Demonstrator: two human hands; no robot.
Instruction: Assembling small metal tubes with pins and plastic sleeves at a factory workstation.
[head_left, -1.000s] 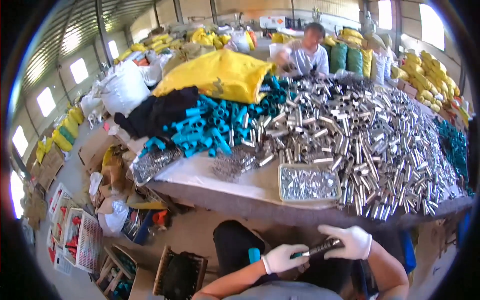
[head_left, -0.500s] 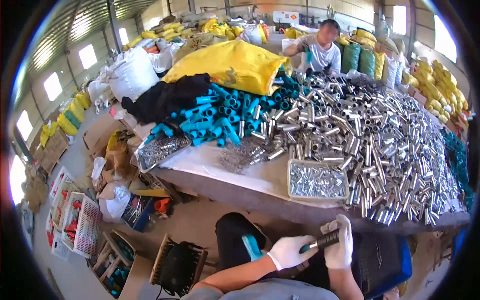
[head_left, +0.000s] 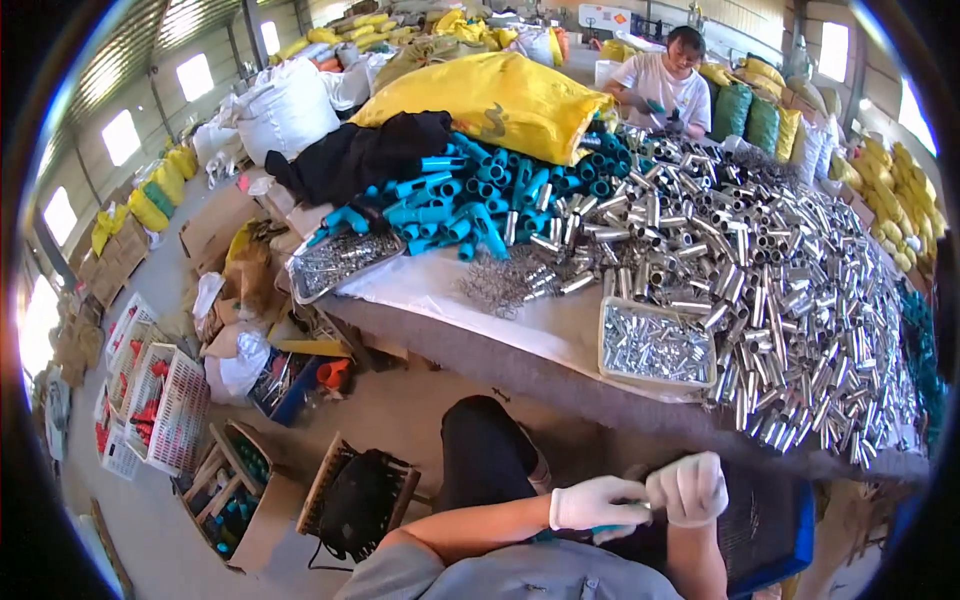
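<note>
Gloved in white, the left hand point(head_left: 598, 503) is curled round a teal piece point(head_left: 606, 528) that it mostly covers, above the lap and clear of the near edge of the bench point(head_left: 550, 332); just beside it the right hand point(head_left: 690, 490) is bunched, and I cannot tell whether it grips anything. Around them stretches a hall with a sloping metal roof point(head_left: 150, 60) and a pale floor point(head_left: 400, 400). On the bench, metal tubes point(head_left: 770, 290) bury the right side up to the near edge, a bulging yellow sack point(head_left: 480, 100) lies toward the far edge, teal tubes point(head_left: 470, 200) spill in front of it, and a tray point(head_left: 355, 281) of small parts sits at the near left corner, another tray point(head_left: 655, 381) midway along the near edge. Between the trays a strip of that edge is bare; below it, floor lies open toward a stool point(head_left: 319, 484), while a blue bin point(head_left: 804, 528) crowds the right forearm. Half a second ago the right palm stood open behind a dark cylinder; now its fingers are folded and the cylinder is out of sight
</note>
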